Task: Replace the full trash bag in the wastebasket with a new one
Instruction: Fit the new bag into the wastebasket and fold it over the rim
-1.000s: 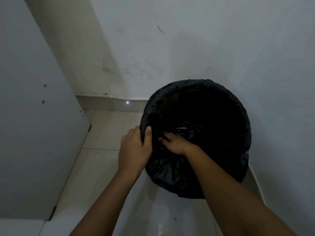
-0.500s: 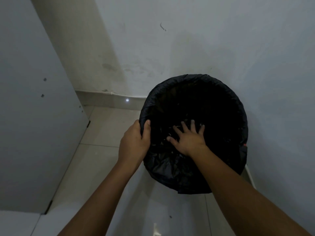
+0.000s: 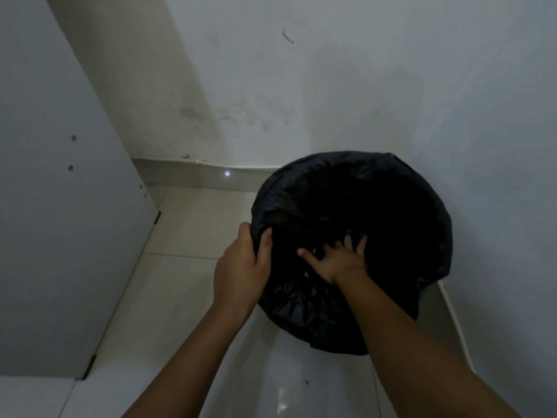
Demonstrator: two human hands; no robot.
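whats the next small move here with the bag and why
Probably keep pressing the black plastic trash bag down into the round wastebasket with the right hand. Its spread fingers are inside the dark opening, while the left hand grips the bag's folded-over edge at the near rim, so the liner looks draped but not yet seated.

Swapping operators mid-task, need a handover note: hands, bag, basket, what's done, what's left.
Left hand: grips the near-left rim of the wastebasket through the black trash bag, thumb hooked inside.
Right hand: reaches inside the bag with fingers spread, pressing the liner down; holds nothing.
Bag: its edge is folded over the rim all round, with loose film hanging down the near side. The interior is too dark to see any contents.
Basket: stands on the tiled floor in the corner, by the wall.
Done: bag seated over the rim.
Left: probably finish pressing the liner in, then let go. No other bag is in view.
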